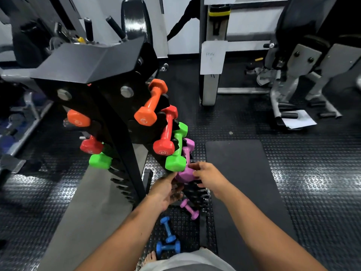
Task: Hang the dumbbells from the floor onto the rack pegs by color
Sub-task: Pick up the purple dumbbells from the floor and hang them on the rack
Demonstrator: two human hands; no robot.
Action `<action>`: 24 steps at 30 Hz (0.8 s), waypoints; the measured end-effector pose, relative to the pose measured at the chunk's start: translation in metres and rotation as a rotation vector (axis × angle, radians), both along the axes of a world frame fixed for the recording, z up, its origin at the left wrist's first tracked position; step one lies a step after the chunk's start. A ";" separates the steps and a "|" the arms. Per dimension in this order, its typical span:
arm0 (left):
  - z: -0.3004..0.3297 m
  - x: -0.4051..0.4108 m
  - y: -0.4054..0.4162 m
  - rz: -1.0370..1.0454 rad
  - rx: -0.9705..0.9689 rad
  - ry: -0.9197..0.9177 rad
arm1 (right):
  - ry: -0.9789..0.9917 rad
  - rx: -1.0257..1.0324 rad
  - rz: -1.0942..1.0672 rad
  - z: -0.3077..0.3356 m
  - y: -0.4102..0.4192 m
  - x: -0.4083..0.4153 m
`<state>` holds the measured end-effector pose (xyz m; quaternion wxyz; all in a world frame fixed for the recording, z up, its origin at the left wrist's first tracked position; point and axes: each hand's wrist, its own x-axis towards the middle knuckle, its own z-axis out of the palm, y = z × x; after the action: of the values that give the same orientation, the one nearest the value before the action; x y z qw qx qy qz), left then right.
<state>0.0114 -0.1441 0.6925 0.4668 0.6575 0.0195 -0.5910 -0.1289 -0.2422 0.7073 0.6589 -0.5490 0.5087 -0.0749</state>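
The purple dumbbell (185,171) on the rack (117,118) looks small, rigid and smooth-coated, likely light; right hand (207,176) pinches its near head, left hand (166,190) spread beneath.

The green dumbbell (175,151) hides most of the purple dumbbell's (185,173) handle

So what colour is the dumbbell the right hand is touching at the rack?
Purple: the right hand touches the purple dumbbell on the rack, in the head view.
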 end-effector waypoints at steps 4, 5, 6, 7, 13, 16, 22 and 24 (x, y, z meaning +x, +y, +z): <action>0.003 0.009 0.003 -0.044 -0.022 0.038 | -0.011 -0.029 -0.062 -0.004 0.010 0.006; 0.005 0.012 0.004 -0.069 -0.027 0.042 | -0.010 -0.036 -0.090 -0.007 0.012 0.007; 0.007 0.017 0.005 -0.097 -0.036 0.045 | -0.009 -0.041 -0.125 -0.008 0.015 0.011; 0.009 0.022 0.006 -0.120 -0.042 0.044 | -0.009 -0.041 -0.159 -0.010 0.016 0.013; 0.020 0.064 0.015 -0.215 -0.077 0.032 | -0.056 -0.049 -0.461 -0.018 0.040 0.027; 0.022 0.091 0.024 -0.262 -0.104 0.052 | -0.079 -0.011 -0.679 -0.029 0.067 0.034; 0.020 0.118 0.053 -0.354 -0.087 0.088 | -0.024 0.105 -0.788 -0.036 0.134 0.040; 0.018 0.121 0.064 -0.367 -0.080 0.110 | 0.013 0.107 -0.758 -0.039 0.154 0.038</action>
<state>0.1323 -0.0796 0.7104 0.3752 0.5977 -0.0985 -0.7016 -0.0911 -0.0881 0.6679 0.6088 -0.2873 0.6831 -0.2831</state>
